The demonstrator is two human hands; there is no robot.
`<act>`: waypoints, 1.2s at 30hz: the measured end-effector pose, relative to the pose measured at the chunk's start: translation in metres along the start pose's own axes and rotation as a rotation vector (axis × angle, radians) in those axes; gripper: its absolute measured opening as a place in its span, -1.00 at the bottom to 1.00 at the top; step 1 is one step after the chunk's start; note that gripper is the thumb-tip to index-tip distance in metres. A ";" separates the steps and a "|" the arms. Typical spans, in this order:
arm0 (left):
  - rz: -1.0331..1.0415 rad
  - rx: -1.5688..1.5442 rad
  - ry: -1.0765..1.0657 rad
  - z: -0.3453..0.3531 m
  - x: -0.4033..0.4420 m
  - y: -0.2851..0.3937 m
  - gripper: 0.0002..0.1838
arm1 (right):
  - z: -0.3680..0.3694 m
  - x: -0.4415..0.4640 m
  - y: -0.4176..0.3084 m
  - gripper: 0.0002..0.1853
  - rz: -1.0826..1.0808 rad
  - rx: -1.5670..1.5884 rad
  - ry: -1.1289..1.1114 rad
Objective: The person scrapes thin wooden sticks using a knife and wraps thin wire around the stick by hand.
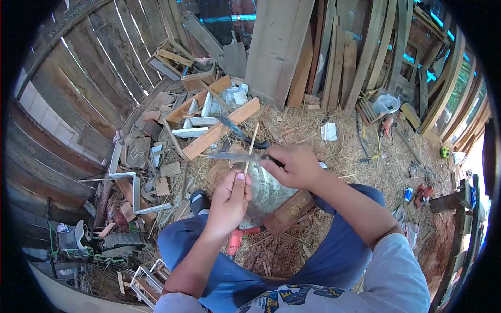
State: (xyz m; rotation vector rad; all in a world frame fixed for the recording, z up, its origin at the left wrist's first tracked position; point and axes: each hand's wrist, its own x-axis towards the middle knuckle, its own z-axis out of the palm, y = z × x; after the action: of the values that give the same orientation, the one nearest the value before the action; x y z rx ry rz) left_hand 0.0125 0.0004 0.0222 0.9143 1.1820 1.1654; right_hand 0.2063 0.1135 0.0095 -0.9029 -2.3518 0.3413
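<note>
My left hand (pixel 233 194) is closed around the lower part of a thin wooden stick (pixel 254 137), which points up and slightly right. In my right hand (pixel 296 166) is the dark handle of a knife (pixel 228 156). Its blade lies across the stick just above my left fingers and points left; motion smears it a little. Below the hands, between the legs, is a pale greyish surface (pixel 271 190) whose kind I cannot make out. Beyond them a curved blade with a dark handle (pixel 241 133) lies on the ground.
A wooden block (pixel 289 213) and a red power tool (pixel 235 241) lie between the legs. An orange-brown plank (pixel 222 129) and scrap wood are at the left. Boards (pixel 279 47) lean on the back wall. Shavings (pixel 308 122) cover the ground. A blue can (pixel 408 194) stands right.
</note>
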 end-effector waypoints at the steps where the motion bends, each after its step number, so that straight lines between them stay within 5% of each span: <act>1: -0.016 -0.022 -0.023 0.000 0.000 0.000 -0.73 | 0.000 0.000 -0.001 -0.56 -0.021 0.012 -0.023; 14: 0.127 0.100 -0.018 0.006 0.000 -0.013 -0.72 | -0.004 -0.002 0.001 -0.54 -0.157 -0.093 -0.025; 19: 0.037 0.004 0.013 0.010 -0.001 -0.004 -0.73 | -0.004 0.005 0.018 -0.55 -0.162 -0.194 0.014; 21: 0.001 -0.055 0.038 0.011 -0.009 0.006 -0.72 | 0.007 0.013 0.047 -0.56 0.247 -0.167 0.292; 23: -0.049 -0.032 -0.055 0.018 -0.028 0.017 -0.72 | -0.029 0.024 0.088 -0.55 0.507 -0.255 0.304; 26: -0.083 -0.148 -0.084 0.014 -0.025 0.008 -0.72 | -0.042 0.018 0.107 -0.54 0.424 -0.272 0.340; 32: -0.063 -0.166 -0.044 0.002 -0.009 0.001 -0.75 | -0.012 0.000 0.024 -0.60 0.286 0.149 0.128; 34: -0.038 -0.182 -0.098 0.002 -0.011 0.002 -0.76 | -0.003 0.002 0.010 -0.59 -0.094 0.040 -0.033; 36: -0.021 -0.146 -0.081 0.005 -0.015 0.006 -0.76 | 0.004 0.002 0.003 -0.57 -0.139 0.040 -0.029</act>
State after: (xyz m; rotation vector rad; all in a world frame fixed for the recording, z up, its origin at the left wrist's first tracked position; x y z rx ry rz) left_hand 0.0167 -0.0133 0.0321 0.8285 1.0256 1.1713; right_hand 0.2045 0.1171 0.0062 -0.7160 -2.4106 0.3455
